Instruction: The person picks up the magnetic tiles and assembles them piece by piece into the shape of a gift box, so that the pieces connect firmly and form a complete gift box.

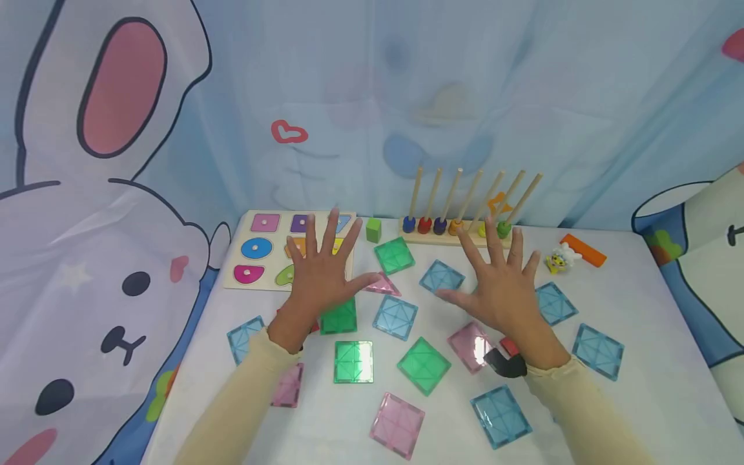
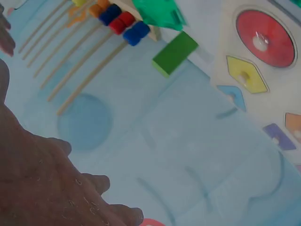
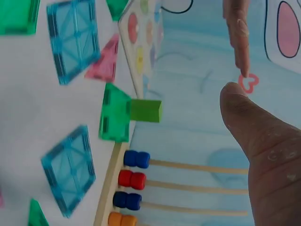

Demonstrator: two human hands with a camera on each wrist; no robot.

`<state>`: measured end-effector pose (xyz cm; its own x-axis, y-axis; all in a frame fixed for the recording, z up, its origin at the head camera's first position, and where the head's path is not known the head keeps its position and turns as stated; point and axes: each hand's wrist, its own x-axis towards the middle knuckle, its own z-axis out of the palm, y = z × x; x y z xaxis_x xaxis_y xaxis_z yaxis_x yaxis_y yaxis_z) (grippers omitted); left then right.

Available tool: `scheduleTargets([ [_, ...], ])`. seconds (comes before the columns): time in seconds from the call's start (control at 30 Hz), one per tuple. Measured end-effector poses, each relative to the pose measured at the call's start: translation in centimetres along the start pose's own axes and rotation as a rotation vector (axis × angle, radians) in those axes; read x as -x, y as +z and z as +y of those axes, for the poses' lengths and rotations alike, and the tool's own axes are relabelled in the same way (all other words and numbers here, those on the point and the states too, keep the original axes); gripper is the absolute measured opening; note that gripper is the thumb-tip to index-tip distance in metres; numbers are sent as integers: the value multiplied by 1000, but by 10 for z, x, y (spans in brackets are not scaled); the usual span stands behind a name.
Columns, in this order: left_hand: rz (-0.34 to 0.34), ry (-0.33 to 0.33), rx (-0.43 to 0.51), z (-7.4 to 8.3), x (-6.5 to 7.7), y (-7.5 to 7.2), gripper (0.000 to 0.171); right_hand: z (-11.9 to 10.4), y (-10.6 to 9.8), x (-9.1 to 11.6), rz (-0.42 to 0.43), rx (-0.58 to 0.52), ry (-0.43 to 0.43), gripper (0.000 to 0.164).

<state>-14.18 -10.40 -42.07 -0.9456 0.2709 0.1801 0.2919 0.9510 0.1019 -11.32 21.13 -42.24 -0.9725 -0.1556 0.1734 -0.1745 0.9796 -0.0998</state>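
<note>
Both hands are held up over the table with fingers spread and nothing in them. In the head view the left hand (image 1: pixel 321 274) overlaps the wooden shape puzzle board (image 1: pixel 232 274) and a green magnetic tile (image 1: pixel 339 318). The right hand (image 1: pixel 504 294) appears between a blue tile (image 1: pixel 442 276) and another blue tile (image 1: pixel 555 303), in front of the peg stacker (image 1: pixel 427 237) with coloured beads. In the left wrist view the left hand (image 2: pixel 61 188) shows its fingertips against the backdrop; in the right wrist view the right thumb (image 3: pixel 256 122) points up.
More translucent tiles lie scattered about, among them a green tile (image 1: pixel 424 366), a pink tile (image 1: pixel 398 425) and a blue tile (image 1: pixel 501 416). A green block (image 1: pixel 374 230) stands at the back edge. At the right are a small toy figure (image 1: pixel 560 258) and an orange block (image 1: pixel 584 250).
</note>
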Motion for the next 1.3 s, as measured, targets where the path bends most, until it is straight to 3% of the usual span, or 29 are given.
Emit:
scheduleTargets([
  [0.1,-8,4,-12,9,20,3,97,-8,2,21,-18,-21,2,109],
  [0.23,-51,50,-10,24,64,10,98,-17,6,58,-71,-59,21,110],
  [0.33,-139,141,34,38,104,19,98,-21,12,89,-112,-94,23,111],
  [0.43,-233,257,142,59,143,33,95,-28,23,117,-114,-162,7,108],
  [0.53,-298,344,233,80,172,50,89,-43,38,134,-100,-212,-26,96],
  [0.6,-326,382,246,91,186,62,87,-56,49,137,-101,-226,-47,89],
  [0.7,-352,400,211,97,197,74,85,-69,65,135,-102,-218,-79,86],
  [0.83,-358,385,177,93,205,78,82,-70,79,130,-91,-211,-119,83],
  [0.97,-353,377,184,84,212,79,83,-69,80,124,-104,-279,-144,81],
  [1.17,-351,400,269,77,219,81,82,-81,75,116,-147,-343,-201,83],
  [1.23,-319,364,289,71,217,81,80,-87,75,115,-169,-346,-226,82],
  [1.3,-251,274,295,62,212,80,79,-92,76,114,-191,-342,-242,82],
])
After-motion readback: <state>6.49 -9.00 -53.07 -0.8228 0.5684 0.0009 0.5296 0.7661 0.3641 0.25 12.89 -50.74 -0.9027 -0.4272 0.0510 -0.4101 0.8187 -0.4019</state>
